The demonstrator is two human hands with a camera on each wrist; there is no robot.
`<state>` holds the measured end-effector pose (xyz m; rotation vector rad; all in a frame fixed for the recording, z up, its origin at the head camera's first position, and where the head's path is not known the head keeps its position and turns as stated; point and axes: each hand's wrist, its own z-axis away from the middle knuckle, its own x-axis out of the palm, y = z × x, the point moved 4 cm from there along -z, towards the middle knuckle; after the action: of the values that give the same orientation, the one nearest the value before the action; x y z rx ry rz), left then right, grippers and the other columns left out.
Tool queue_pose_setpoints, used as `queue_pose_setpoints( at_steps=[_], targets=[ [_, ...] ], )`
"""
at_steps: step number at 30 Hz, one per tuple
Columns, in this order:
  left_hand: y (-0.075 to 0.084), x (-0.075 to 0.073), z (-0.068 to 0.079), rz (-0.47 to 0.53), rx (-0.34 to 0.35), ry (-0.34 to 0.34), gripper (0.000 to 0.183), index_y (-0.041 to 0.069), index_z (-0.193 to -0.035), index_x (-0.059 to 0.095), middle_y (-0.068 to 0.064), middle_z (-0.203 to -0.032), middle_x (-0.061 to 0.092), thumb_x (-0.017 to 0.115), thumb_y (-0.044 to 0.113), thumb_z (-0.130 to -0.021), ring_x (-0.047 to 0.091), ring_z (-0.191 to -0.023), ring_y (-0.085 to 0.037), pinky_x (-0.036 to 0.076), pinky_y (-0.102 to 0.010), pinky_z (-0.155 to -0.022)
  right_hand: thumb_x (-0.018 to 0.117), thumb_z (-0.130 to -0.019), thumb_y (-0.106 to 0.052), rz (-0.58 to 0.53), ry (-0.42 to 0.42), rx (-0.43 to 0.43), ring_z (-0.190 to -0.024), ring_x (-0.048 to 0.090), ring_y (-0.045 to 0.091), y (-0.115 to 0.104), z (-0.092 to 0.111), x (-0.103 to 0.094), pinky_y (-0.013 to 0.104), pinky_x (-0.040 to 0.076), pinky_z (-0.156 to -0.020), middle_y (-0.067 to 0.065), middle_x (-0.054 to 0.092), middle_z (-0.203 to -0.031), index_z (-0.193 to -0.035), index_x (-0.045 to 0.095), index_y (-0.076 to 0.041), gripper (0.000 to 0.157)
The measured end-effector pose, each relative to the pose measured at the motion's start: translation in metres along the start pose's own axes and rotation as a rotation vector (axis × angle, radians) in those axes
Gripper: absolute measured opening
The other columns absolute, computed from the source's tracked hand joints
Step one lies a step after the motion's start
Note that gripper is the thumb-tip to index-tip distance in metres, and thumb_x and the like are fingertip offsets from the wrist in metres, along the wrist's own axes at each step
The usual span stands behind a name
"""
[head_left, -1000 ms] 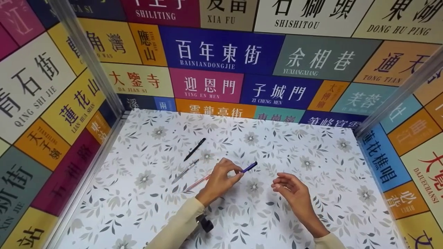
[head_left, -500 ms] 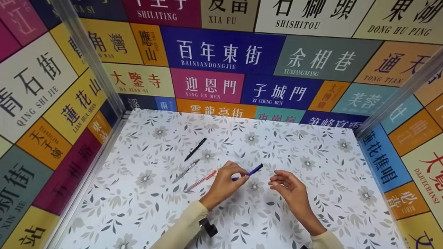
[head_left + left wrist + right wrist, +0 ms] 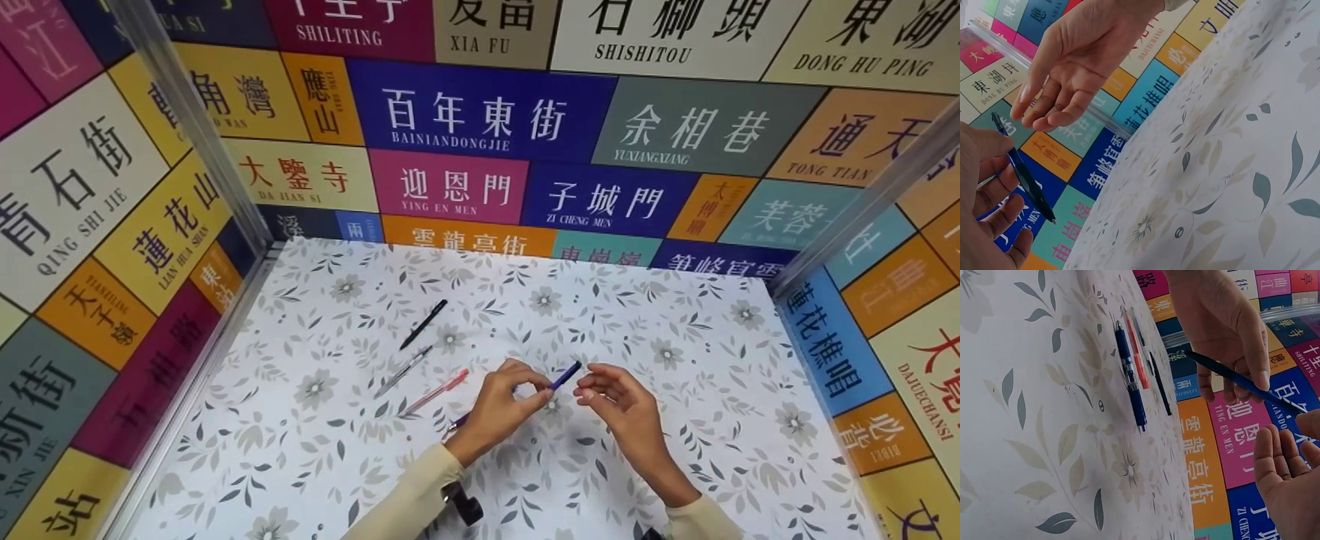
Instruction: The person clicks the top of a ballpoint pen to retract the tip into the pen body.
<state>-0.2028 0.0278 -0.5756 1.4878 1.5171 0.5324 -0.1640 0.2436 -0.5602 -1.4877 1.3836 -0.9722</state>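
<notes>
My left hand (image 3: 504, 409) pinches a dark blue pen (image 3: 566, 375) between thumb and fingertips, the pen slanting up to the right above the table. In the left wrist view this pen (image 3: 1027, 180) shows a dark grip and a pointed tip, and my left hand (image 3: 988, 185) has its other fingers loosely bent. Just right of the pen is my right hand (image 3: 626, 416), its fingers relaxed and slightly bent, holding nothing. From the right wrist view, the pen (image 3: 1230, 376) reaches from my left hand (image 3: 1224, 326) toward the right hand's thumb (image 3: 1310, 422).
A second blue pen (image 3: 1130, 374) lies on the table, partly hidden behind my left wrist in the head view. Left of it lie a pink pen (image 3: 439, 391), a clear pen (image 3: 403, 371) and a black pen (image 3: 424, 324). Panels with lettering (image 3: 480, 112) enclose the floral-covered table (image 3: 315, 465).
My left hand has moved right and slightly toward me with the pen, closing on the right hand, which shifted a little left. The pink pen and another blue pen have come into view behind it.
</notes>
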Motion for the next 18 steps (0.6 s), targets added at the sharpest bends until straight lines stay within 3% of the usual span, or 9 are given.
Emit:
queue_pose_setpoints(
  at_steps=[5,10,18],
  targets=[
    [-0.0003,0.0027,0.0002,0.029,-0.029,-0.005,0.005,0.009,-0.100,0.086,-0.002,-0.096,0.081,0.085,0.009,-0.095,0.069,-0.098,-0.016,0.056,-0.036,-0.092,0.068,-0.103,0.011,-0.013,-0.005,-0.006,-0.105,0.077,0.027,-0.0031,-0.0029,0.0029,0.035,0.065,-0.090,0.037,0.066,-0.117,-0.140,0.056,0.021,0.040],
    [-0.0013,0.0053,0.0016,0.067,-0.059,0.008,0.005,0.009,-0.100,0.087,-0.004,-0.097,0.082,0.085,0.009,-0.095,0.070,-0.099,-0.019,0.056,-0.041,-0.093,0.068,-0.102,0.012,-0.027,-0.004,-0.016,-0.105,0.078,0.027,-0.0048,-0.0056,0.0059,0.036,0.065,-0.090,0.037,0.065,-0.118,-0.140,0.060,0.017,0.038],
    [-0.0004,0.0081,0.0032,0.093,-0.098,0.017,0.006,0.007,-0.100,0.087,-0.007,-0.097,0.082,0.085,0.009,-0.095,0.069,-0.101,-0.016,0.055,-0.034,-0.094,0.068,-0.101,0.014,-0.069,-0.017,-0.029,-0.104,0.077,0.030,-0.0053,-0.0077,0.0102,0.037,0.065,-0.089,0.037,0.065,-0.118,-0.140,0.061,0.015,0.039]
  ],
)
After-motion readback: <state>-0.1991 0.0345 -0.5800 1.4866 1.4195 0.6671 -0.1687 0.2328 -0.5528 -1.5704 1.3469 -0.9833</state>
